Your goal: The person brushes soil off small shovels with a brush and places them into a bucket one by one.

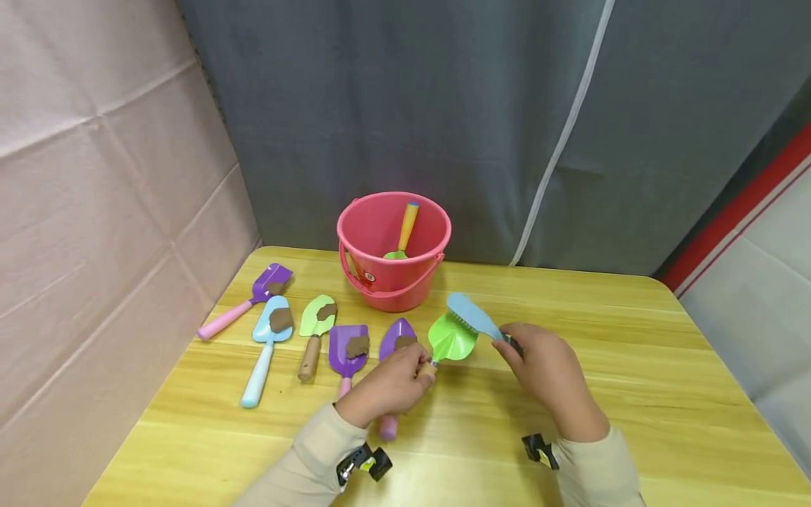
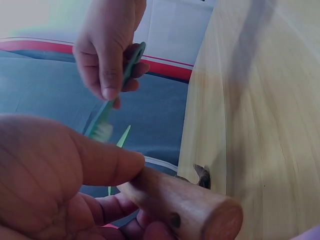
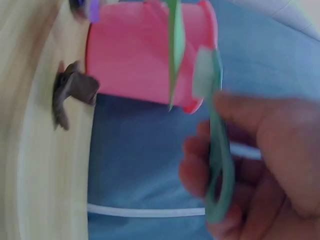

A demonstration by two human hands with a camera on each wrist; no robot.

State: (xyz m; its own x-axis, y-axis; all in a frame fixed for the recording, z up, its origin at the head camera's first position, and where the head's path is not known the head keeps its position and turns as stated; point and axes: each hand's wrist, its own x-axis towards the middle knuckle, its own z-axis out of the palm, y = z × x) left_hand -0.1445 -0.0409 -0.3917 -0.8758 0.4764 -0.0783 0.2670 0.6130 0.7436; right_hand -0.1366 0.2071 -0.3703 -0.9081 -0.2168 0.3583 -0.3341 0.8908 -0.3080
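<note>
My left hand (image 1: pixel 391 380) grips the wooden handle (image 2: pixel 187 200) of a small green trowel (image 1: pixel 451 339), its leaf-shaped blade raised off the table. My right hand (image 1: pixel 550 373) holds a blue-green scrub brush (image 1: pixel 472 315) by its looped handle. The brush's pale bristles (image 3: pixel 202 72) face the trowel blade at its upper right edge; whether they touch cannot be told. A crumpled brown piece (image 3: pixel 75 90) lies on the table below the trowel. Beside my left hand lies a purple trowel (image 1: pixel 395 331) with a brown patch, partly covered by that hand.
A pink bucket (image 1: pixel 394 274) stands at the back, with a yellow-handled green tool (image 1: pixel 408 225) inside. To the left lie a purple shovel (image 1: pixel 347 345), a green trowel (image 1: pixel 310 320), a blue trowel (image 1: pixel 260 366) and another purple shovel (image 1: pixel 231 317), each bearing a brown patch.
</note>
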